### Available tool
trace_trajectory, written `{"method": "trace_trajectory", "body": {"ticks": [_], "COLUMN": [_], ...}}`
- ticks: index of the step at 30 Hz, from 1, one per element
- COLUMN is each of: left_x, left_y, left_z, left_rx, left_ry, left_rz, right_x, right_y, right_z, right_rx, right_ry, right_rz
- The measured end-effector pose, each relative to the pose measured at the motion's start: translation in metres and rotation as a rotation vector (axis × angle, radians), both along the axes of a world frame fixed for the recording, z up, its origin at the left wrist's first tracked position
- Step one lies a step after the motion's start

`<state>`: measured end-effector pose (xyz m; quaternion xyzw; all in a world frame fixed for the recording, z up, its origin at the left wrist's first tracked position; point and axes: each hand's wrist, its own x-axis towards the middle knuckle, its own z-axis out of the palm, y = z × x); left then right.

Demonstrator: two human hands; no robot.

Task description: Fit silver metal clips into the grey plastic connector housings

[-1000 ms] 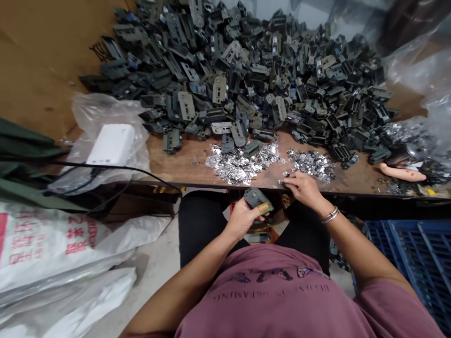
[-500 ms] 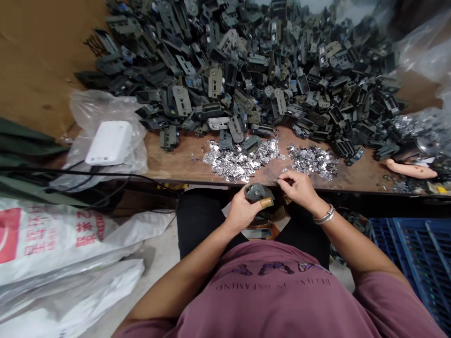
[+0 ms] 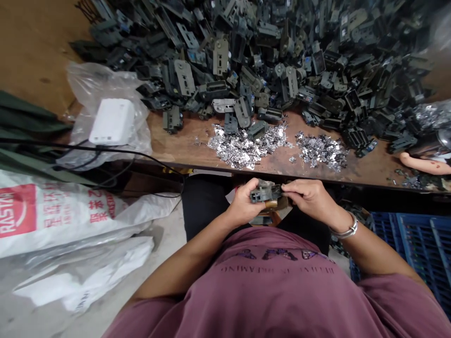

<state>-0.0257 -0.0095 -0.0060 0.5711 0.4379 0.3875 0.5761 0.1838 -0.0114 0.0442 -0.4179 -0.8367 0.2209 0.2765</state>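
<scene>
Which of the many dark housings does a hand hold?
The housing in the left hand in front of the bench, right hand at its end; the piled housings lie untouched.

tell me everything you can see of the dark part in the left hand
The dark part is small, blocky and grey-green, with slots and recesses along its visible side; it looks like moulded plastic or coated metal, hard to tell which. It lies roughly lengthwise between the hands, just off the table's near edge, above the lap. The left hand grips its left end; the right hand's pinched fingertips meet its right end. Finer detail is blurred.
</scene>
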Motion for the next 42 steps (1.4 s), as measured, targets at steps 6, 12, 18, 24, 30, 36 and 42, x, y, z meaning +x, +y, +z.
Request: {"method": "trace_trajectory", "body": {"ticks": [6,12,18,24,30,36,42], "left_x": [-0.008,-0.011,-0.012,-0.012,-0.012,-0.012,-0.009], "left_y": [-0.005,-0.008,-0.006,-0.005,-0.005,-0.006,-0.007], "left_z": [0.005,0.007,0.006,0.003,0.001,0.0,-0.018], "left_rx": [-0.02,-0.022,-0.023,0.005,-0.005,0.075,0.202], "left_ry": [0.027,0.08,0.076,0.113,0.127,0.154,-0.017], "left_rz": [0.018,-0.014,0.014,0.005,0.017,0.132,0.109], "right_x": [-0.007,-0.013,-0.018,-0.02,-0.018,-0.026,-0.05], "right_y": [-0.016,-0.013,-0.013,-0.013,-0.012,-0.012,-0.006], "right_z": [-0.022,-0.042,-0.047,-0.05,-0.045,-0.044,-0.051], "right_rx": [0.236,0.243,0.263,0.249,-0.247,-0.641,-1.047], "right_ry": [0.017,0.016,0.013,0.053,0.315,0.79,1.105], "right_rz": [0.069,0.117,0.053,0.027,-0.078,-0.416,-0.388]}}
